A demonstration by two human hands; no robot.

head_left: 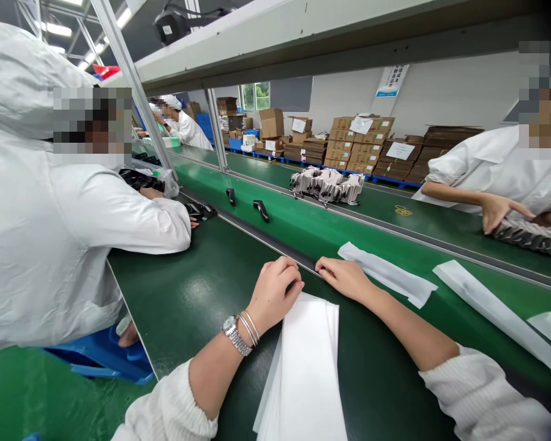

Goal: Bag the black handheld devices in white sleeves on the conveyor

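Observation:
My left hand (275,293), with a watch and bangles at the wrist, hovers at the top end of a stack of white sheets (310,367) on the dark green table (188,275). Its fingers are curled together; whether anything thin is between them is too small to tell. My right hand (344,277) rests at the dark edge strip beside the belt, fingers bent and pressed together, with nothing visible in them. On the green belt (294,229) just beyond lie a white strip (388,272) and a longer white strip (500,318).
Two black parts, one nearer (261,210) and one farther (230,196), lie on the belt. A bundle of wrapped pieces (328,185) sits across it. A person in white (41,233) leans on the table at left; another person's hand (502,211) holds a bundle at right.

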